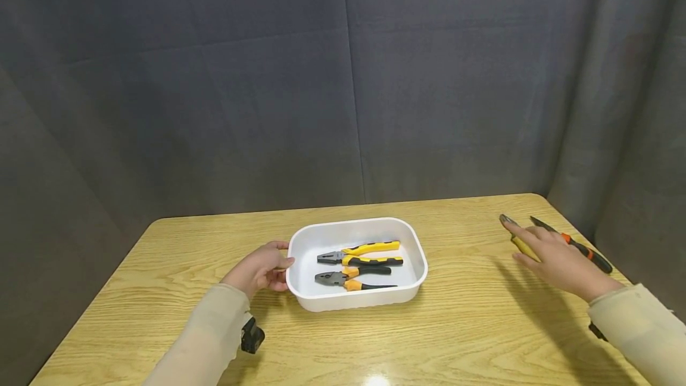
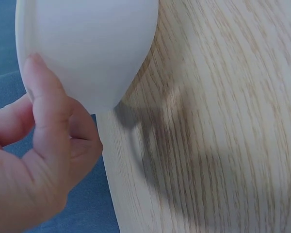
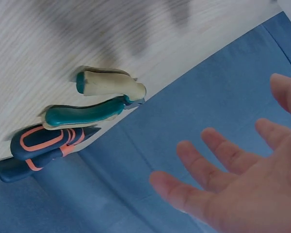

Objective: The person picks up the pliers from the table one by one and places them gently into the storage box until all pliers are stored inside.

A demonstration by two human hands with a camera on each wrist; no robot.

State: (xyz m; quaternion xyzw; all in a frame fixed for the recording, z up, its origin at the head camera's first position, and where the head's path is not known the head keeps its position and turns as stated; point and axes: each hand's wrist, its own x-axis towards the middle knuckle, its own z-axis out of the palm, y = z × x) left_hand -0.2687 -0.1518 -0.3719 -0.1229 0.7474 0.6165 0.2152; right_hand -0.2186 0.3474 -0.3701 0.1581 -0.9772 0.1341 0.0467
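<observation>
My left hand [image 1: 262, 267] pinches the left end of a white plastic tray [image 1: 364, 301], thumb on the rim and other fingers against the outside. Inside lie two pairs of pliers: one with yellow-and-black handles [image 1: 372, 248], one with orange-and-black handles [image 1: 329, 279]. Over the table's right side, my right hand [image 1: 557, 258] is spread with its fingers extended and holds nothing. The right wrist view has two more pairs near that hand: pliers with green and cream handles [image 3: 85, 114], and pliers with dark-and-orange handles [image 3: 41, 142]. The right hand partly hides both in the head view.
The wood-grain table [image 1: 466, 326] has rounded far corners. Dark grey curtains [image 1: 268, 106] hang behind it and on both sides. A small black device [image 1: 251, 335] is strapped at the left wrist.
</observation>
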